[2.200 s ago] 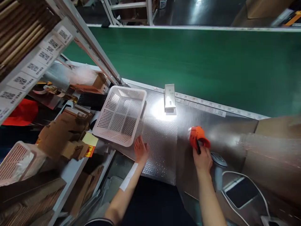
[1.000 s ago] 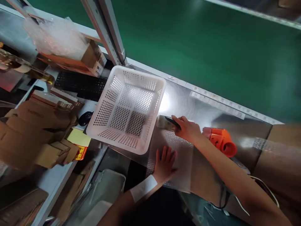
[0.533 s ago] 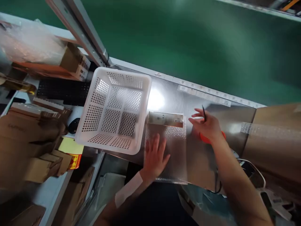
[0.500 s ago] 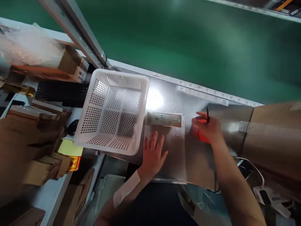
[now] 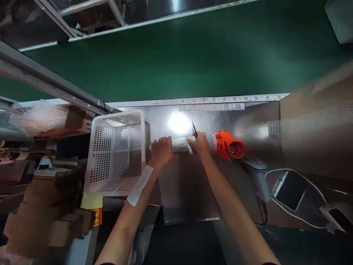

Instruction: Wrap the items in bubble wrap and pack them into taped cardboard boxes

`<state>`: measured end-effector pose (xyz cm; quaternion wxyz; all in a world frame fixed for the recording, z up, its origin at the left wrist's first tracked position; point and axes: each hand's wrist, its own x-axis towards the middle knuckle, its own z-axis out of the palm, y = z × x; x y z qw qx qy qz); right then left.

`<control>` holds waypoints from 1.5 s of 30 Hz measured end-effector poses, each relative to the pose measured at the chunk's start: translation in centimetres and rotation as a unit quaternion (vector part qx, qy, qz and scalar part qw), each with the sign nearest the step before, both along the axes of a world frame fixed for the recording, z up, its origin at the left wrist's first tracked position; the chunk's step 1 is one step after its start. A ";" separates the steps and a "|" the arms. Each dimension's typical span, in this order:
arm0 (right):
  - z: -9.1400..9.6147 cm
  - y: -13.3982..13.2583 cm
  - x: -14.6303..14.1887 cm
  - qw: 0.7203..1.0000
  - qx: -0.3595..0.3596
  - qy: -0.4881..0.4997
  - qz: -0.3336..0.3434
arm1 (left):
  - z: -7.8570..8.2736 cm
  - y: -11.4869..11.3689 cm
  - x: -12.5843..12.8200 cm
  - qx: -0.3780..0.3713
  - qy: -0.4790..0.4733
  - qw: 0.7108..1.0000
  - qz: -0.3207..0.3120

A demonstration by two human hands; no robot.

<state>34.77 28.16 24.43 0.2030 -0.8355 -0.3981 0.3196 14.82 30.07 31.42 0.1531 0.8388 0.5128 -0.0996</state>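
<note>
Both my hands hold a small grey box (image 5: 179, 144) at the far end of a sheet of bubble wrap (image 5: 184, 191) on the metal worktop. My left hand (image 5: 162, 150) grips the box's left end with curled fingers. My right hand (image 5: 199, 143) grips its right end and also pinches a thin black pen (image 5: 194, 129) that sticks up. A white strip sits on my left forearm.
A white perforated basket (image 5: 116, 152) stands just left of the box. An orange tape dispenser (image 5: 229, 145) lies to the right, with a handheld scanner (image 5: 255, 169) and cable beyond. A green conveyor belt (image 5: 193, 62) runs behind. Cardboard boxes (image 5: 49, 206) crowd the left; cardboard stands at right (image 5: 317, 125).
My left hand left the flat bubble wrap and took the box's left end. My right hand came back from the tape dispenser to the box's right end. The view has swung.
</note>
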 end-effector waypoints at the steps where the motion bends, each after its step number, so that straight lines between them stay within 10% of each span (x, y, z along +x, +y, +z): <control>1: 0.1 0.3 -0.1 1.000 -0.006 -0.001 0.004 | 0.2 0.2 0.0 -0.007 0.009 1.000 -0.004; 16: 2.9 3.4 6.0 0.994 0.075 -0.063 -0.042 | 0.8 -0.3 -1.4 -0.018 -0.029 0.999 0.005; 21: 5.8 0.1 1.7 0.976 0.176 -0.049 0.122 | 1.3 -7.1 -4.4 0.087 -0.188 0.977 0.042; 25: 7.9 -1.2 -3.6 0.901 0.091 -0.120 0.406 | -2.8 -13.9 -5.2 0.078 -0.223 0.972 -0.006; 29: 7.6 0.4 -6.2 0.810 -0.009 -0.253 0.529 | -8.3 -15.2 -4.8 0.063 -0.125 0.989 -0.038; 33: 6.4 1.3 -5.8 0.774 -0.054 -0.312 0.549 | -10.3 -14.5 -4.8 0.036 -0.113 0.992 -0.033; 45: 6.0 0.7 -5.4 0.777 -0.064 -0.353 0.517 | -11.5 -15.0 -4.6 0.024 -0.216 0.976 0.010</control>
